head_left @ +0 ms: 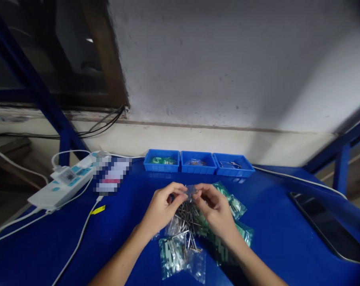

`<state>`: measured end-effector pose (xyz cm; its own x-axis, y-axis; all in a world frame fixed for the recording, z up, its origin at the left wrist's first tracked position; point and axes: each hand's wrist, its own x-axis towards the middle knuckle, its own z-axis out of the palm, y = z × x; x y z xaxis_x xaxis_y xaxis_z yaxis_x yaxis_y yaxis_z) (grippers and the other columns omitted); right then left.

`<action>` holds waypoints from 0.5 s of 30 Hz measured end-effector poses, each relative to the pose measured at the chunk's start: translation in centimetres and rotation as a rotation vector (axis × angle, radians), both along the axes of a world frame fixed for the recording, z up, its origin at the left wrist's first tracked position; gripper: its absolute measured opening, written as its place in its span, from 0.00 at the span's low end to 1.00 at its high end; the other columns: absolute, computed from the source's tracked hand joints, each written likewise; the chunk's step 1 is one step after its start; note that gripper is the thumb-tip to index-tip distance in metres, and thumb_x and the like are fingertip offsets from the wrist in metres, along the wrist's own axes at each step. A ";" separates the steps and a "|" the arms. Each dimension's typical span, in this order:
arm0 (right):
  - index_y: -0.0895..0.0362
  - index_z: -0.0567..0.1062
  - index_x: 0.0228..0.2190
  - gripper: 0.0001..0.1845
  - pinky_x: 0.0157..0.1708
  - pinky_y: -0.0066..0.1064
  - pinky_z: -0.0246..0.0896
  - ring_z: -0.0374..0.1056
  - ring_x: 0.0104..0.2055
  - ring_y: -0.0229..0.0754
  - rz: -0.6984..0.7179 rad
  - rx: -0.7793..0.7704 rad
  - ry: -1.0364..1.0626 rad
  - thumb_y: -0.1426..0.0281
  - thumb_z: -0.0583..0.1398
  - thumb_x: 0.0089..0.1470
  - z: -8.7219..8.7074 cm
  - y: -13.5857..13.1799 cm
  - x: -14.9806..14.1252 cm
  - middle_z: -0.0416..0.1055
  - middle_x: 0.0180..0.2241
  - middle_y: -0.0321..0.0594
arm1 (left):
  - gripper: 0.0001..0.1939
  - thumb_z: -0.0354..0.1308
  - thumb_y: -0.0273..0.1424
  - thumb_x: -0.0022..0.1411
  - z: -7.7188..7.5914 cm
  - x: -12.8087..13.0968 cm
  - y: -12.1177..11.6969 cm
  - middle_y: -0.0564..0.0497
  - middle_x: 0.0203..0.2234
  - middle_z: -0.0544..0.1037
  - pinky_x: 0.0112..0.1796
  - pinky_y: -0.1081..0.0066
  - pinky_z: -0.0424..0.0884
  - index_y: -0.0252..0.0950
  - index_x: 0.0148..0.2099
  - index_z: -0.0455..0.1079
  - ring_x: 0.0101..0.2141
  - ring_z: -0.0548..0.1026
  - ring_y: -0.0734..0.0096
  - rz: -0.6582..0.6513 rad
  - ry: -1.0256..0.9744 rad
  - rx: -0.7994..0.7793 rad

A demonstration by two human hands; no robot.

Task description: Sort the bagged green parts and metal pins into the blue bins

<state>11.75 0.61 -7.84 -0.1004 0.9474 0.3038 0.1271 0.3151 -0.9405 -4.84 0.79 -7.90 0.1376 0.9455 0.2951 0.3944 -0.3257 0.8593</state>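
Between my two hands is a small clear plastic bag [191, 191], its edges pinched by the fingertips on both sides. My left hand [165, 204] is closed on its left edge, and my right hand [215, 207] grips the right one. What the bag contains, if anything, is too small to make out. Just below the hands lies a loose pile of thin metal pins [188, 220]. Around the pile are green-and-clear packets [171, 256] with pale strips inside, and further green packets [235, 206] lie partly under my right hand and forearm.
Three blue bins stand in a row at the back: the left bin [161, 168] holds green packets, the middle bin [198, 169] small bags, the right bin [235, 171] metal pieces. A power strip [45, 194] with cables is at left, a dark phone [326, 226] at right.
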 end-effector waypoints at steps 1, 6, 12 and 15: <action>0.56 0.69 0.36 0.08 0.27 0.29 0.62 0.64 0.27 0.37 -0.057 0.076 -0.016 0.66 0.58 0.54 0.8 0.1 0.4 0.67 0.26 0.36 | 0.09 0.52 0.36 0.62 0.0 -0.6 0.4 0.51 0.33 0.78 0.31 0.73 0.67 0.39 0.40 0.70 0.33 0.75 0.69 0.034 0.043 0.024; 0.53 0.69 0.34 0.07 0.36 0.36 0.63 0.65 0.35 0.41 -0.531 0.748 -0.070 0.74 0.60 0.51 5.5 2.1 3.3 0.66 0.32 0.39 | 0.11 0.48 0.35 0.63 -1.5 -4.2 2.4 0.49 0.35 0.76 0.39 0.68 0.67 0.38 0.40 0.71 0.37 0.74 0.64 0.243 0.368 0.064; 0.55 0.72 0.39 0.11 0.47 0.51 0.58 0.62 0.48 0.52 -0.445 0.603 -0.539 0.72 0.59 0.51 6.1 5.0 3.3 0.66 0.42 0.47 | 0.23 0.59 0.43 0.52 -3.4 -5.8 2.4 0.48 0.46 0.69 0.45 0.61 0.67 0.45 0.51 0.69 0.46 0.69 0.55 -0.021 0.588 -0.068; 0.53 0.73 0.41 0.12 0.44 0.45 0.63 0.64 0.46 0.46 0.015 0.390 -0.441 0.68 0.57 0.54 4.6 1.5 1.6 0.67 0.41 0.44 | 0.16 0.60 0.39 0.52 -4.0 -5.7 2.3 0.51 0.39 0.70 0.40 0.66 0.68 0.42 0.44 0.71 0.39 0.72 0.61 0.005 0.439 0.006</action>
